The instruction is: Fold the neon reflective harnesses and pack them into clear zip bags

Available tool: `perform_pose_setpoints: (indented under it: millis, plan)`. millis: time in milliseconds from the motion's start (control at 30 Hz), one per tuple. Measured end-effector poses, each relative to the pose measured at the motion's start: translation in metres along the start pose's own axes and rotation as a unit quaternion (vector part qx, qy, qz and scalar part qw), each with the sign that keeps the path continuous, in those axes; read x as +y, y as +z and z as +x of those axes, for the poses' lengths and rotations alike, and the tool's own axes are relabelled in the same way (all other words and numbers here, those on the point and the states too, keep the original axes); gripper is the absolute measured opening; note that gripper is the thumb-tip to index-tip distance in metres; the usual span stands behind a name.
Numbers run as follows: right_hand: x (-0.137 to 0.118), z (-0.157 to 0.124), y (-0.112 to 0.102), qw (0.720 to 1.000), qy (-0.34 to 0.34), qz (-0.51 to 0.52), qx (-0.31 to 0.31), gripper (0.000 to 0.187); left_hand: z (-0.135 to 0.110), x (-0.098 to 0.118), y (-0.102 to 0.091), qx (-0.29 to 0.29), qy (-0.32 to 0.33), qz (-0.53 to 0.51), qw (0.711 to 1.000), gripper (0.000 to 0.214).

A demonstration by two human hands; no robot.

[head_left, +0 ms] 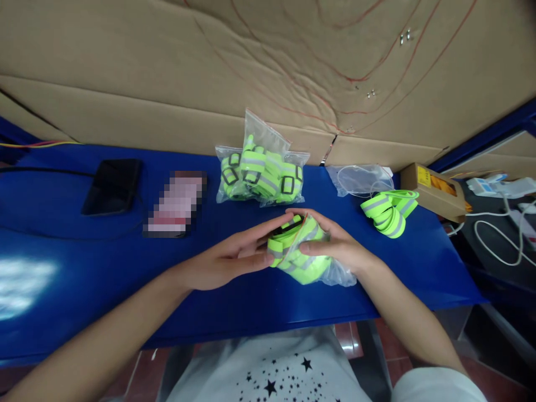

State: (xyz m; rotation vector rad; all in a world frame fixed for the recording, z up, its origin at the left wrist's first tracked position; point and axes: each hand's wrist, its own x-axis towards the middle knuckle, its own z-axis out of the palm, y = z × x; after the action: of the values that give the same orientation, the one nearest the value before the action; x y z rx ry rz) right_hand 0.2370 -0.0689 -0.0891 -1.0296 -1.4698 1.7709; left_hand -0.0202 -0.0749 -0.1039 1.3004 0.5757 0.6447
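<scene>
Between my two hands is a folded yellow-green reflective strap (307,269) with grey stripes and a dark buckle, partly inside a clear plastic bag (341,273). My left hand (237,257) grips the strap's exposed end from the left, thumb in front and fingers behind. My right hand (335,243) wraps the bagged part, its thumb across the front of the plastic. The strap's left end sticks out at the bag's red-lined mouth. Fingers behind the bundle are partly hidden.
Filled bags of straps (268,173) stand at the back. Right of my hands lie a loose coiled strap (389,215), a flat clear bag (360,180) and a small cardboard box (438,192). A phone (178,204) and a black device (112,187) lie left. Cardboard (167,67) walls the blue table (104,285).
</scene>
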Motion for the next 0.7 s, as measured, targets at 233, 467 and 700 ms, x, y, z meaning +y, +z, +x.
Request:
perform_pose_setpoints:
  millis: [233,467,700]
  plan:
    - [0.005,-0.002,0.004,0.992,0.032,0.085,-0.088,0.076,0.004,-0.011,0.006,0.082,0.123,0.189,0.971,0.049]
    - [0.007,0.007,0.013,0.993,0.043,0.11,0.013,0.062,0.005,-0.02,0.023,0.227,0.153,0.252,0.928,0.028]
    - [0.018,0.009,0.012,0.981,-0.018,0.183,0.062,0.046,-0.007,-0.003,0.022,0.159,0.226,0.34,0.899,0.034]
